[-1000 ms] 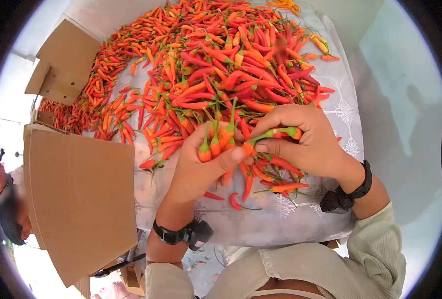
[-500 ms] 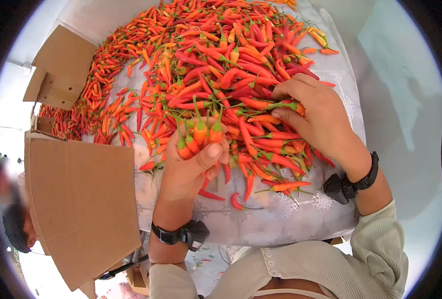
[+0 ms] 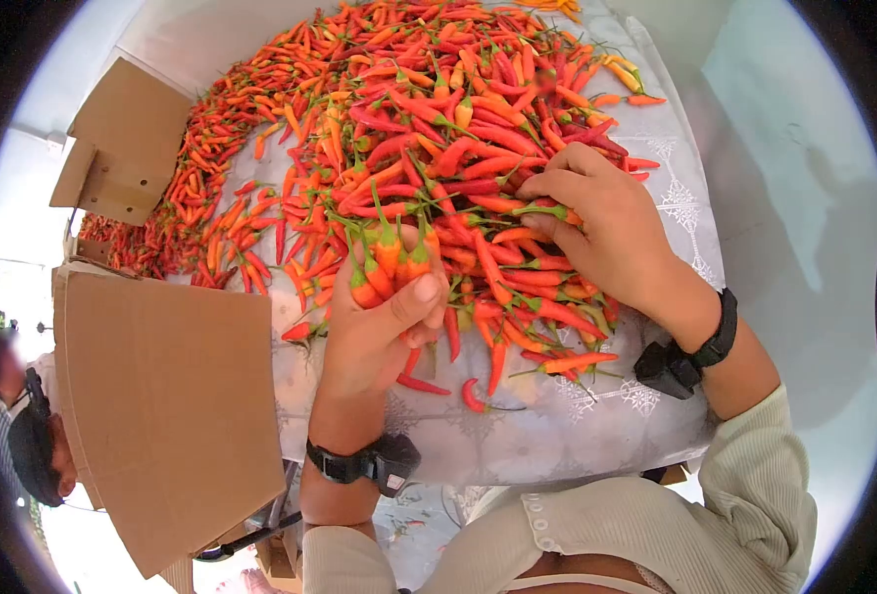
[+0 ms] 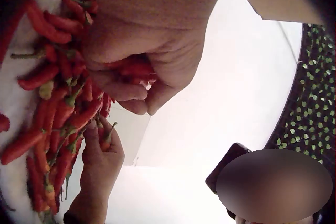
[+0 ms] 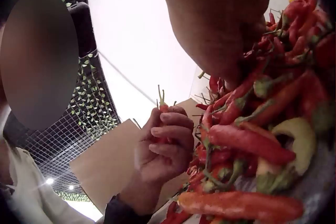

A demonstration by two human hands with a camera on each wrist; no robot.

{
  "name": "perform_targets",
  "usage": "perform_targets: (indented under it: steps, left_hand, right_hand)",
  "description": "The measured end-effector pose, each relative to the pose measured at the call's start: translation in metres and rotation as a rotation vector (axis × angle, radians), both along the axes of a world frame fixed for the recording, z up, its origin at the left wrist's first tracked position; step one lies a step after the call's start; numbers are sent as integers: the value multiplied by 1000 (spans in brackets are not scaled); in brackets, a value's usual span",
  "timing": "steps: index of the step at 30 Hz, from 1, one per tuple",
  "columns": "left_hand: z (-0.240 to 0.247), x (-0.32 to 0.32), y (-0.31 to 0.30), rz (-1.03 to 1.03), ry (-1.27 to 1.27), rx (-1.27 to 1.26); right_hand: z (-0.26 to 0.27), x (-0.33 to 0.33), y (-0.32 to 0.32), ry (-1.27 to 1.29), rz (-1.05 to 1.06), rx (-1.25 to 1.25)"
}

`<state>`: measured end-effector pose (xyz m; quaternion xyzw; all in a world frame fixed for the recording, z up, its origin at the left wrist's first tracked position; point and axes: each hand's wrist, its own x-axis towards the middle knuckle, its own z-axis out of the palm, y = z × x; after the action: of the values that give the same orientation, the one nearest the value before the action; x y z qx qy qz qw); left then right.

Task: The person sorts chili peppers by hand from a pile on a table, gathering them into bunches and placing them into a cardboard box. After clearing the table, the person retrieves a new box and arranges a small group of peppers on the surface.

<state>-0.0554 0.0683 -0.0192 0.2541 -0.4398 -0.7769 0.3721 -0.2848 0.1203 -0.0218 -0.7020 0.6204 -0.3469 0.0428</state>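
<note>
Several chillies point(image 3: 387, 255) in left fingers point(image 5: 176, 119)

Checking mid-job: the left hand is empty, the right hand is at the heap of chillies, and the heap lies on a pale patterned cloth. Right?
Not quite: the left hand holds a bunch of chillies, as the head view shows. The right hand is at the heap, which lies on a pale patterned cloth.

The head view is bright, curved and black-rimmed at its edges, with soft shadows on the right-hand wall point(image 3: 805, 218). The wrist views are dimmer, their white background point(image 4: 178, 145) blown out; small lamps point(image 5: 50, 181) glare in the right one.
</note>
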Motion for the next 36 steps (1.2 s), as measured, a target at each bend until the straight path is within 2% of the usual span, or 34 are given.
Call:
perform_targets:
  steps: [6,9,12,15,17,20,24,26,30,33,36]
  left_hand:
    - [-2,1,-2,49,-51,-66]
    - [-2,-6,2,103,-119,-85]
    - [1,-13,6,146,-161,-35]
    - [-1,-7,6,51,-118,40]
    - [2,-1,5,-42,-96,123]
    - [10,-1,7,-108,-332,-35]
    - [8,-3,3,-78,-248,63]
    - [7,-1,1,-75,-134,107]
    - [6,0,1,-112,-70,95]
    - [3,0,0,-138,11,80]
    - [3,1,0,-107,78,103]
  right_hand:
    - [-1,3,-3,-159,56,-121]
    - [10,10,5,-628,140,182]
    - [20,10,9,-937,328,467]
    - [16,11,10,-774,416,496]
    - [12,13,9,-740,460,399]
    - [10,15,9,-745,425,322]
    - [13,16,9,-877,285,311]
    - [9,15,7,-851,273,224]
    - [8,14,6,-763,284,76]
    - [8,17,6,-1058,240,154]
    - [6,15,5,-1065,168,134]
